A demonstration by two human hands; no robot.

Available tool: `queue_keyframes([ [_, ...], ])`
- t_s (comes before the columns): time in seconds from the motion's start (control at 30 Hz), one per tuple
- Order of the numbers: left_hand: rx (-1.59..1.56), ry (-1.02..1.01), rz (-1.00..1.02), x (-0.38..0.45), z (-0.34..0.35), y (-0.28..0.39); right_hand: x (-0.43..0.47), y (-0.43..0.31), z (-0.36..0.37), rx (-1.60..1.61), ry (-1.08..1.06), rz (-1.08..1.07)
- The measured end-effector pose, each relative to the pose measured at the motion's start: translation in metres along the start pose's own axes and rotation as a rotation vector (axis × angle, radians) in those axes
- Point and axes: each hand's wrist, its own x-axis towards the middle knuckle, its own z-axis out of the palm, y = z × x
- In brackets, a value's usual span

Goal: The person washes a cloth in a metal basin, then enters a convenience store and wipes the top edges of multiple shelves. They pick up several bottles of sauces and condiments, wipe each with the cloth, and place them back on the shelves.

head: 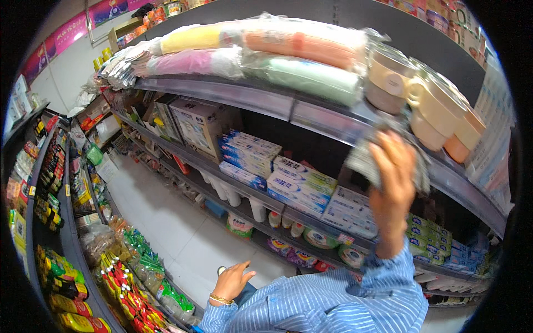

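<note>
My right hand (391, 164) is raised to the upper shelf and pinches a grey cloth (362, 160). Blurred by motion, the cloth lies against the front edge strip (325, 125) of that shelf. Just above it stand lidded cream mugs (437, 106), some with grey or orange lower halves. Towels rolled in clear plastic, among them an orange one (300, 43) and a green one (308, 77), lie to the left of the mugs. My left hand (234, 278) hangs low by my body over the aisle, with nothing in it and its fingers apart.
Boxes of toothpaste (300, 183) and a large carton (200, 125) fill the shelf below. Lower down are white cups (225, 191) and bottles (275, 218). Across the tiled floor (170, 208) of the narrow aisle, another rack (68, 233) holds packaged goods, including red and yellow packets (125, 291).
</note>
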Motion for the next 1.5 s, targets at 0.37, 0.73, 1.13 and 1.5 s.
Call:
queue_keyframes([
  [0.37,0.098,-0.056,0.069,0.066,-0.108,-0.132,0.046,-0.096,0.116,0.096,-0.012,0.055],
  [0.73,0.137,-0.034,-0.194,0.054,-0.231,-0.296,0.170,-0.244,0.313,-0.027,0.062,-0.032],
  [1.13,0.058,0.089,-0.275,0.032,-0.264,-0.367,0.278,-0.411,0.538,0.204,0.078,-0.183],
  [1.5,0.017,0.122,-0.325,0.019,-0.268,-0.392,0.326,-0.461,0.629,0.153,-0.046,-0.299],
])
